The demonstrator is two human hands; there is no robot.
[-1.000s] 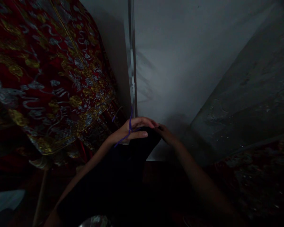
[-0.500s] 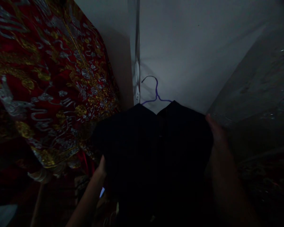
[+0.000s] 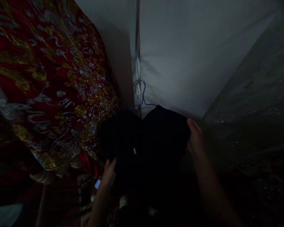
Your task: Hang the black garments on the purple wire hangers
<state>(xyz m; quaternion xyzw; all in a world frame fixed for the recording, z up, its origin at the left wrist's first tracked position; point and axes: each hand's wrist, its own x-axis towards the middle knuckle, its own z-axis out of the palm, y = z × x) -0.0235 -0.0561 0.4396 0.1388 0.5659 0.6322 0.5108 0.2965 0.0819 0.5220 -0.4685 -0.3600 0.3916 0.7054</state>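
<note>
A dark, short garment (image 3: 163, 138) with a V-shaped neckline hangs on a thin purple hanger (image 3: 144, 100) in front of me; the dim light hides its exact kind. A small white tag shows on its front. My left hand (image 3: 110, 170) is closed on the garment's left edge, low at the side. With fingers wrapped round the right shoulder edge, my right hand (image 3: 195, 136) grips the cloth higher up. The hanger's hook stands free of both hands, in front of a narrow vertical strip on the wall.
A red garment (image 3: 61, 82) with gold and silver embroidery hangs close on the left. Behind is a pale wall (image 3: 180, 56). A sheer, glittering fabric (image 3: 251, 97) fills the right side. Low down, a pale stick and several unclear objects lie in the dark.
Both hands and the dark garment have drawn a little closer together. The right hand and the hanger have shifted left, and a white tag has come into sight on the garment's front.
</note>
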